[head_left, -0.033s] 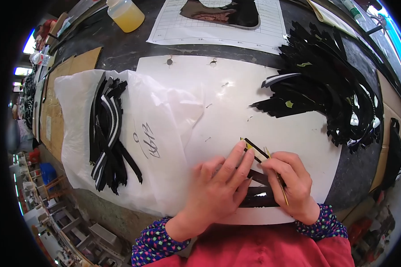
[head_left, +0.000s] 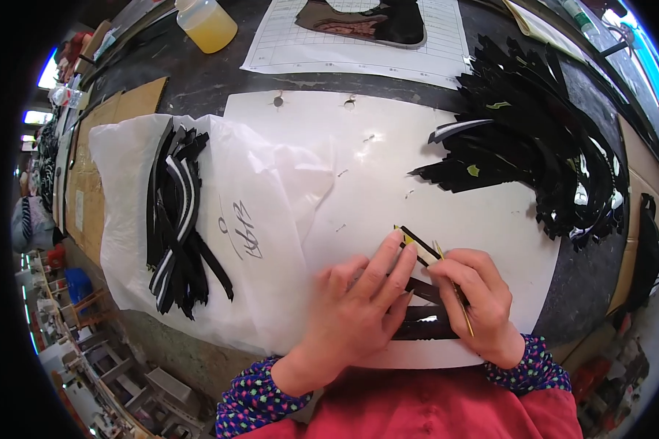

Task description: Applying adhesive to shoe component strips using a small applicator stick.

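Observation:
My left hand lies flat with its fingers stretched out. Its fingertips press the end of a narrow black-edged strip with a pale middle and a yellow patch at its far tip. Pinched in my right hand is a thin gold-coloured tool, slanting across the fingers; its exact kind is unclear. The right fingertips touch the strip's near end. Dark glossy pieces lie beneath and between my hands, partly covered by them. All this rests on a white board.
At the right lies a big heap of black glossy strips. Black and white-edged strips sit on a white plastic sheet at the left. Farther back are a bottle of yellow liquid and a dark cut piece on printed paper.
My hands, the strip and the tool stay in place. At the far left edge, a pale shape with dark stripes in the background shows differently from before.

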Available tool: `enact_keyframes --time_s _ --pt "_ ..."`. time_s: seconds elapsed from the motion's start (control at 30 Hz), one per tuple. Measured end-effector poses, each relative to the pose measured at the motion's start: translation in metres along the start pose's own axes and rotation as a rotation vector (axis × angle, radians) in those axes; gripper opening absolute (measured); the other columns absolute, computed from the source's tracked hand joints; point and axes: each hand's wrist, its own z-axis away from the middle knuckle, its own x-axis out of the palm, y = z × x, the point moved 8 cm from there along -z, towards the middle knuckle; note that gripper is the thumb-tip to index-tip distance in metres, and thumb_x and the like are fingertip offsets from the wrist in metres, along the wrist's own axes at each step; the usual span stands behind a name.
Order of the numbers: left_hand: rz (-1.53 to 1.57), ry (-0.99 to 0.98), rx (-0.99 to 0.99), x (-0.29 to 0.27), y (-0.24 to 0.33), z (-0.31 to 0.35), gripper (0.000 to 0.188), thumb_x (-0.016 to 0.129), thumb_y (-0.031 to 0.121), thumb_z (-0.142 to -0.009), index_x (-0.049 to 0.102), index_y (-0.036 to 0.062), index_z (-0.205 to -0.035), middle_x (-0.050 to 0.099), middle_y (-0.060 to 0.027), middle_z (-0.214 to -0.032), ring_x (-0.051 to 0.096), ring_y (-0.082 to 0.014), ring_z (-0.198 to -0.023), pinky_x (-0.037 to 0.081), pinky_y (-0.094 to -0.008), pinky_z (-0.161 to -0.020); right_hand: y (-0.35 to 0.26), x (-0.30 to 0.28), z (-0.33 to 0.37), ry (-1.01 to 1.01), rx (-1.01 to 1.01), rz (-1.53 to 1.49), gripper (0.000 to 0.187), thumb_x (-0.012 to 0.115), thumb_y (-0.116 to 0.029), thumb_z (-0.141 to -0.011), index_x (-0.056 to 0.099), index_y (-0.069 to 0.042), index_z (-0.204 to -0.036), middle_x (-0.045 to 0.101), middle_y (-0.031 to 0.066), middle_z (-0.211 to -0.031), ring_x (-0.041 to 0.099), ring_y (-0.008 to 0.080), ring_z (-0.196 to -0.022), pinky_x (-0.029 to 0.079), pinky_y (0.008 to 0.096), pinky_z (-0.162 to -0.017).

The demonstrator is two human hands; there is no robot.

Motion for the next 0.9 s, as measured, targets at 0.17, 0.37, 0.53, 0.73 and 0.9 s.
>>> enact_keyframes --time_s 0.17,0.37,0.53,0.73,0.9 --pt "0.002 0.02 0.024 0.001 0.002 0.0 0.053 0.067 0.023 -0.088 0.059 0.0224 -0.141 0.052 0.0018 -0.148 0.049 -0.0172 -0.104 0.039 -0.0336 -0.089 0.002 0.001 0.001 0.0 0.01 -0.001 0.028 0.069 0.015 -0.08 0.067 0.002 -0.105 0.061 0.0137 -0.099 0.065 0.0269 -0.078 0.053 0.0344 -0.063" --pt "-0.004 -0.009 0.002 0.004 0.001 0.003 0.056 0.069 0.027 -0.087 0.059 0.0281 -0.142 0.049 0.0032 -0.151 0.047 -0.0191 -0.109 0.036 -0.0335 -0.096 0.0 0.0 0.0 -0.011 0.011 0.015 0.026 0.07 0.013 -0.081 0.067 0.002 -0.105 0.063 0.0142 -0.099 0.066 0.0287 -0.079 0.054 0.0355 -0.064" --pt "-0.005 0.011 0.005 0.003 -0.001 0.003 0.056 0.068 0.027 -0.088 0.058 0.0259 -0.143 0.049 0.0018 -0.151 0.048 -0.0188 -0.109 0.036 -0.0341 -0.097 -0.015 -0.021 -0.011 -0.019 -0.086 0.233 0.02 0.067 0.005 -0.09 0.068 0.003 -0.11 0.067 0.016 -0.102 0.067 0.0259 -0.077 0.056 0.0327 -0.066" --pt "-0.007 0.014 0.023 0.001 -0.001 0.004 0.056 0.067 0.027 -0.089 0.057 0.0237 -0.144 0.05 0.001 -0.15 0.049 -0.018 -0.11 0.035 -0.0347 -0.096 0.012 -0.003 -0.027 -0.079 0.244 -0.37 0.011 0.058 -0.004 -0.102 0.066 0.003 -0.105 0.064 0.0087 -0.091 0.06 0.01 -0.065 0.049 0.0238 -0.058" --pt "0.01 0.064 0.021 0.001 -0.001 0.006 0.053 0.067 0.027 -0.089 0.059 0.0219 -0.141 0.051 0.002 -0.148 0.049 -0.019 -0.111 0.036 -0.0351 -0.096 0.016 0.022 -0.028 -0.095 0.194 -0.354 0.012 0.057 -0.007 -0.104 0.064 0.003 -0.101 0.061 0.0067 -0.086 0.058 0.0103 -0.062 0.047 0.0246 -0.055"
